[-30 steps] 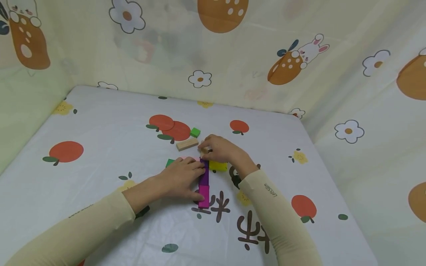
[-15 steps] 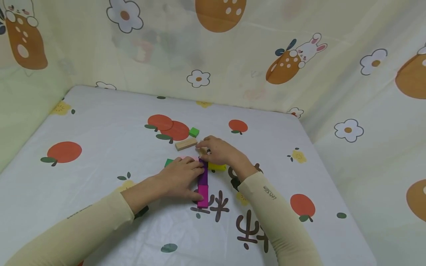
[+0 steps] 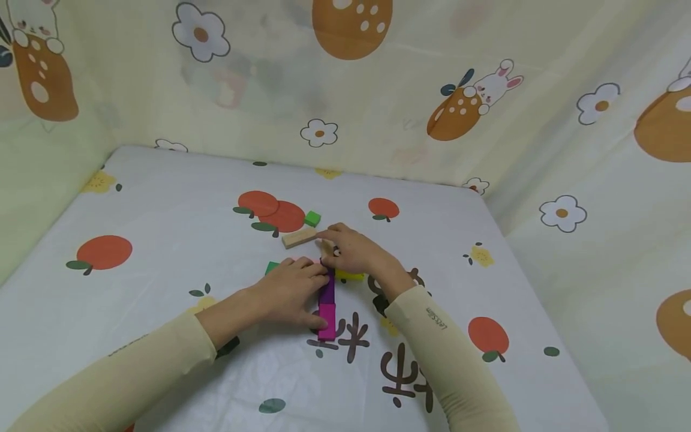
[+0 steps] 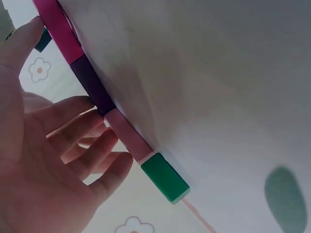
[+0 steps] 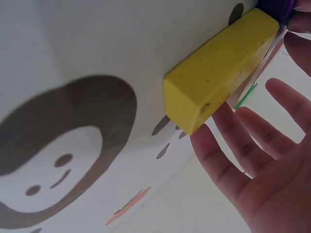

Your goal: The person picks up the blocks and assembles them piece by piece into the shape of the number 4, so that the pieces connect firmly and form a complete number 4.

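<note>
Left hand, fingers spread and slightly bent, has nothing in its grip; its thumb touches a magenta rectangular block, and its fingertips rest along a dark purple rectangular block and a pale pink rectangular block. Magenta and purple blocks lie end to end, the magenta nearer the wearer; at the far end of the purple, the pink block extends leftward, with a dark green rectangular block beyond it, and a yellow rectangular block extends rightward. Right hand, fingers apart and loosely bent, lies over the far end; thumb and forefinger flank a partly hidden plain wooden block, but whether they pinch it cannot be told. Farther off, a plain wooden cuboid and a bright green cube lie on the white fruit-printed tablecloth
</note>
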Tool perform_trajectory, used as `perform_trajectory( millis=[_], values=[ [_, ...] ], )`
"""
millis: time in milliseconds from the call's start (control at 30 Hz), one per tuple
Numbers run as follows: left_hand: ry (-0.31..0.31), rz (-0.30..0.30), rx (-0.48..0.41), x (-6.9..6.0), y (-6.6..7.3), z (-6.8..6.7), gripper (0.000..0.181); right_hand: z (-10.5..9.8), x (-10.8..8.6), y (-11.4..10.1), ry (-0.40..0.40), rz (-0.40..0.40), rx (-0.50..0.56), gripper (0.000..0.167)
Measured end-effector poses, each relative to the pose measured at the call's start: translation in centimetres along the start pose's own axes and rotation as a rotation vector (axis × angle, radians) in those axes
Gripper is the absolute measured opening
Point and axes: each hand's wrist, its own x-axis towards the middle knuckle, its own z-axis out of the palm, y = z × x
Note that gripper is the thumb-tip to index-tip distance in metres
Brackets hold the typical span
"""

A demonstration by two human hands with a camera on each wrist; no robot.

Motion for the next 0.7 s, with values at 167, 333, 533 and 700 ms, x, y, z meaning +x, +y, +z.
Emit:
perform_trajectory(
  millis=[167,333,533,700],
  values=[
    [0.016,0.016,0.025,0.0,0.1,0.1,0.088,0.1,-0.7,0.3,0.041,-0.020,-0.002,0.057],
    [0.047,0.030,0.024,0.1,0.0,0.2,0.077,0.0,-1.4,0.6,0.088,-0.045,-0.028,0.057],
    [0.069,0.033,-0.018,0.1,-0.2,0.2,0.065,0.1,-2.3,0.6,0.094,-0.073,-0.036,0.057],
    [0.093,0.005,-0.076,0.2,-0.5,-0.1,0.053,0.3,-3.3,0.3,0.101,-0.097,-0.038,0.057]
  ],
)
